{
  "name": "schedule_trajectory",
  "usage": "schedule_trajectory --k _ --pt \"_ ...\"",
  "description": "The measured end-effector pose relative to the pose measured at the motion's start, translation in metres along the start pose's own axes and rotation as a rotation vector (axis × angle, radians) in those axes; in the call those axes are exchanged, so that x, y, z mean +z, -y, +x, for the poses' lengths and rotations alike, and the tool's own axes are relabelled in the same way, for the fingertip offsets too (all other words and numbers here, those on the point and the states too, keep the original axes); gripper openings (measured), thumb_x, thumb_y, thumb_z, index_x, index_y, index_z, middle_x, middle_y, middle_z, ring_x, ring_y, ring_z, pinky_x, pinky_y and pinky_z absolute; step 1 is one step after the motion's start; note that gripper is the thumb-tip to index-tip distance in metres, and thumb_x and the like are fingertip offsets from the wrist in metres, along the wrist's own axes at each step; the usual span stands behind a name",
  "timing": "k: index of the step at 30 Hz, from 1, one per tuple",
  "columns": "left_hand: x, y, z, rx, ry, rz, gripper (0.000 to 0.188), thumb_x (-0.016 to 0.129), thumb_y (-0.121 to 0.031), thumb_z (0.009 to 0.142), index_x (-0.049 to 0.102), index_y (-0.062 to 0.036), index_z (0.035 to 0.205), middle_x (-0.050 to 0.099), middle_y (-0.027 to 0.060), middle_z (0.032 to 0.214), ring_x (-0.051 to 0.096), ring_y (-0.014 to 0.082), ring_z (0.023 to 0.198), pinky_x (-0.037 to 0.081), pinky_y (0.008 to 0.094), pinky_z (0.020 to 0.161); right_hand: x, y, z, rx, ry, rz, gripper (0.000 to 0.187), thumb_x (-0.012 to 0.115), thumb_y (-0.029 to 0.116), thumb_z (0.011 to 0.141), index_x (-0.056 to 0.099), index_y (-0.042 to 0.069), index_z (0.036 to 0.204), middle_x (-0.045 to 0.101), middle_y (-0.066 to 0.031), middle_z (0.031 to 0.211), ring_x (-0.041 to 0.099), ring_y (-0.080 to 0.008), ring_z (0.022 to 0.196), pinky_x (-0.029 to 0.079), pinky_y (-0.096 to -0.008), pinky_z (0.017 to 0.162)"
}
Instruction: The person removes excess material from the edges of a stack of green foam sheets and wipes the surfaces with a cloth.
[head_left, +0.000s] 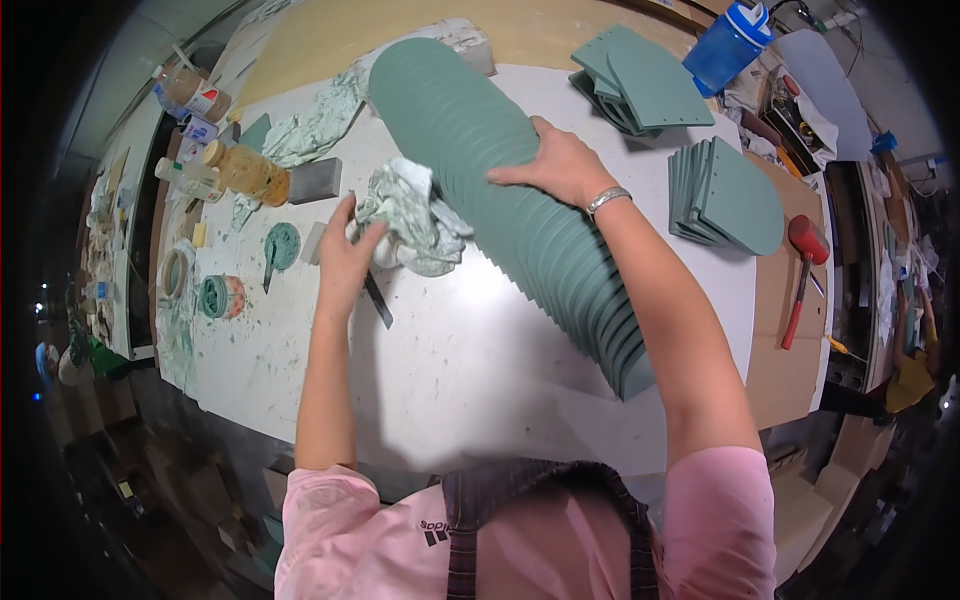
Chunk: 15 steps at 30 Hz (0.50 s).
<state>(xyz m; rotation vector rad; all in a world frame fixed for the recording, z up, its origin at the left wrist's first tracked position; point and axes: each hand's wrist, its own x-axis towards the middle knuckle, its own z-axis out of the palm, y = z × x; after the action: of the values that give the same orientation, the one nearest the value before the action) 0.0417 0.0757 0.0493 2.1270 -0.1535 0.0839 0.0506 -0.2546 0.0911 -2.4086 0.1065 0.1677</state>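
Note:
A long row of overlapping green round-ended panels (450, 130) runs diagonally across the white table, from the back toward the front right. My right hand (560, 165) lies on the row's right side near the middle, thumb and fingers spread apart across the panels. A crumpled, green-stained white cloth (415, 235) sits on the table just left of the row. At its left edge is my left hand (350, 250), thumb and fingers apart, the thumb against the cloth. Close below this hand lies a dark flat blade (377, 300). A grey block (316, 181) is beyond it.
At the back right stand two fanned piles of green panels (655, 85), (738, 195) and a blue bottle (725, 50). A red mallet (803, 260) lies on cardboard at the right. Jars of green paste (215, 297) and several bottles (245, 172) crowd the left side.

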Motion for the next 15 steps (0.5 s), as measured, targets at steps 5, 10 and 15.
schedule_trajectory --k 5,10,15 --pt "-0.008 0.013 -0.028 -0.161 0.256 0.394 0.024 0.075 -0.02 0.083 0.073 -0.003 0.1 0.072 0.0148 0.093 0.068 0.0254 0.084 0.05 0.0367 0.075 -0.001 0.0 0.002 0.009 0.029 0.019 0.1 0.081 0.067 0.057 0.058 -0.004 0.124 0.071 -0.0232 0.109 0.07 -0.034 0.1 0.054 -0.0403 0.089" --pt "-0.002 -0.012 -0.027 -0.191 0.132 0.276 0.017 0.075 -0.016 0.083 0.069 -0.0006 0.081 0.066 0.0076 0.072 0.061 0.0175 0.066 0.047 0.0323 0.065 -0.001 -0.008 0.002 -0.007 0.0 0.017 0.099 0.082 0.067 0.056 0.059 -0.003 0.122 0.071 -0.0226 0.11 0.07 -0.0339 0.1 0.054 -0.04 0.089" --pt "0.005 0.006 -0.037 0.168 0.152 0.51 0.018 0.078 -0.02 0.078 0.072 -0.0061 0.088 0.069 0.0074 0.093 0.065 0.0292 0.09 0.051 0.0392 0.078 0.001 0.0 0.002 0.001 -0.001 0.026 0.098 0.082 0.065 0.056 0.06 -0.003 0.123 0.071 -0.0226 0.111 0.07 -0.0334 0.103 0.053 -0.0399 0.091"
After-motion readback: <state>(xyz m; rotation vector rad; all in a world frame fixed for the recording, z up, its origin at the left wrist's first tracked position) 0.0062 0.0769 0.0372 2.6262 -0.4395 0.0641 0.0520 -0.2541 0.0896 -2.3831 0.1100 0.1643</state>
